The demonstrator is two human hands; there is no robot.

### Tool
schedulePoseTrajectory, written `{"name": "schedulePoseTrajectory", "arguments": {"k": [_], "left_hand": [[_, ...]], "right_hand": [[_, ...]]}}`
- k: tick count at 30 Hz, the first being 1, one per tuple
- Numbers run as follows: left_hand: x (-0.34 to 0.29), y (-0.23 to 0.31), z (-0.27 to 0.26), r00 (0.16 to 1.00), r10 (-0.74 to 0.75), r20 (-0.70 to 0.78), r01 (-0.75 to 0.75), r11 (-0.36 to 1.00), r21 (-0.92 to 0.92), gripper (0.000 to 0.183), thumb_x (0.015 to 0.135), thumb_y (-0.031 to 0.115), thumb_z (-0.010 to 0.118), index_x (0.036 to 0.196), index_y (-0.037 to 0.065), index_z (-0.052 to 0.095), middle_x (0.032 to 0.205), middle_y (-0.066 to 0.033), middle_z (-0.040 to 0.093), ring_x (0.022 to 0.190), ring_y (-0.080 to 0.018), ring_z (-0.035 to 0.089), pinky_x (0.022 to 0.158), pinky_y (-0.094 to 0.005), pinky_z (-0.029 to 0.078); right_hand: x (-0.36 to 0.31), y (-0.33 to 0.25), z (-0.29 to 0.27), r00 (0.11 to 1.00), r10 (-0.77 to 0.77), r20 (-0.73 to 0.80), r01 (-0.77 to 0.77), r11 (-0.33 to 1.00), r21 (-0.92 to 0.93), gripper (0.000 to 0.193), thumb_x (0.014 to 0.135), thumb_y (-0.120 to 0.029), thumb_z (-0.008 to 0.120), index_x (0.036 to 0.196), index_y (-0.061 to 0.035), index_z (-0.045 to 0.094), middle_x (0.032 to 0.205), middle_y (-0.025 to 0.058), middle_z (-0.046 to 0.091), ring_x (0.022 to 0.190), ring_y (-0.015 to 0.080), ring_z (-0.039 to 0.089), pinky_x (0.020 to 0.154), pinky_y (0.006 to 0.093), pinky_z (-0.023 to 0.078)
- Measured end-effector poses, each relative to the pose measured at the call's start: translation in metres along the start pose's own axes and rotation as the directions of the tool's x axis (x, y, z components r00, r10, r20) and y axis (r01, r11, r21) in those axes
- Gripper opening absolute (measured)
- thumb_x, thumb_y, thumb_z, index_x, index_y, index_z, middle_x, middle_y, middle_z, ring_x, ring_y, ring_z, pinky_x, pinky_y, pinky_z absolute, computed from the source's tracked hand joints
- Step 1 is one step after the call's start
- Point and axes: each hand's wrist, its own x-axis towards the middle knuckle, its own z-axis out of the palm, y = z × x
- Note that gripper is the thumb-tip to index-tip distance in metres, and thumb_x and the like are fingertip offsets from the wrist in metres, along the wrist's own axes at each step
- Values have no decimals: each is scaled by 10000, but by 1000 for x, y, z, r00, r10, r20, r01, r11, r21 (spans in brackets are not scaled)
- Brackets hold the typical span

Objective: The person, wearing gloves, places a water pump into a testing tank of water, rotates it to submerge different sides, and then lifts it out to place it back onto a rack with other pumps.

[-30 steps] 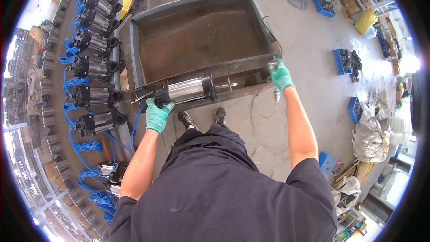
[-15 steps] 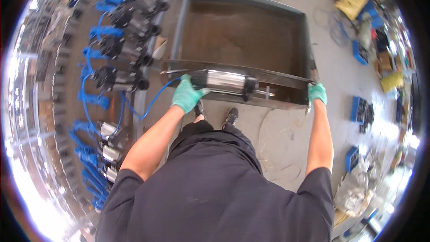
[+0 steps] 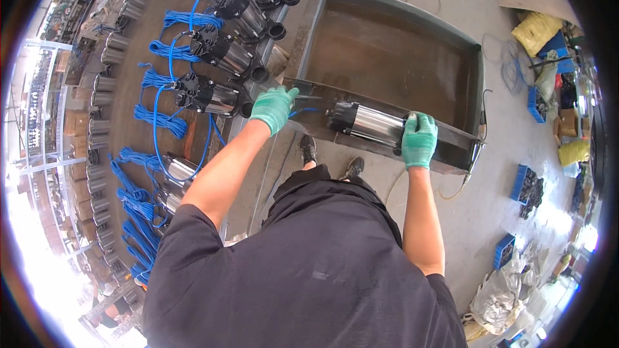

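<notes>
Pump in hand: a steel-bodied pump with black end pieces lies on its side over the narrow trough along the near edge of the metal tank; its polished barrel slants slightly down toward the right.
Right hand: the gloved right hand is on the pump's right end, fingers bent over it and hiding that end – whether they grip it or only rest there, I cannot tell.
Left hand: the gloved left hand is at the trough's left end, apart from the pump, fingers curled; I cannot tell whether they pinch anything.
Cable and rod: a short stretch of blue cable shows between the left hand and the pump's left end; a thin metal rod lies just beside that hand.
Tank: a wide rectangular tank with a brown interior stands beyond the trough, a thin hose hanging by its near right corner.
Tabletop on the left: a row of similar pumps lines the brown tabletop, with bundled blue cables beside them and steel cylinders along the far edge.
Floor on the right: blue crates, a yellow sack and a whitish sack sit on the grey floor.
Feet: two dark shoes show below the trough.
</notes>
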Motion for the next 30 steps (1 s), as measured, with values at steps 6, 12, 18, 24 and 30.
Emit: {"name": "schedulePoseTrajectory", "arguments": {"k": [6, 12, 18, 24, 30], "left_hand": [[18, -15, 9, 988, 60, 143, -29, 977, -209, 297, 963, 175, 611, 1238, 64, 609, 1170, -219, 665, 1069, -422, 652, 913, -498, 516], [16, -13, 38, 983, -115, -140, -8, 744, -668, 239, 992, 209, 614, 1152, 31, 611, 973, -243, 697, 962, -441, 668, 837, -474, 528], [10, 20, 29, 945, -182, -272, -8, 818, -575, 187, 1014, 190, 570, 1096, 28, 612, 934, -252, 681, 900, -460, 649, 768, -501, 508], [-10, 10, 31, 909, -204, -364, -137, 678, -722, 157, 1039, 190, 560, 1090, 47, 601, 808, -202, 627, 709, -364, 611, 674, -429, 495], [-18, 4, 46, 954, -182, -240, -115, 515, -849, 159, 1064, 210, 540, 1086, 68, 606, 707, -48, 555, 562, -139, 524, 542, -314, 448]], "right_hand": [[1, 2, -3, 999, 32, 8, -32, 999, 33, 156, 936, -171, 629, 964, -42, 712, 1016, 155, 676, 945, 356, 611, 865, 452, 484], [1, -3, 0, 997, 70, -29, -67, 995, 79, 152, 936, -162, 620, 940, -39, 709, 999, 156, 675, 936, 356, 616, 863, 449, 485], [-1, 0, 0, 994, 109, -4, -108, 989, 97, 154, 939, -158, 612, 929, -36, 705, 994, 159, 673, 940, 357, 617, 867, 446, 485], [0, -2, 2, 992, 122, -20, -119, 989, 90, 165, 941, -169, 614, 937, -28, 701, 1000, 167, 670, 954, 360, 613, 879, 447, 484], [1, 1, 2, 993, 116, 0, -116, 991, 71, 174, 941, -167, 614, 954, -20, 705, 1002, 175, 672, 941, 369, 619, 874, 452, 488]]}}
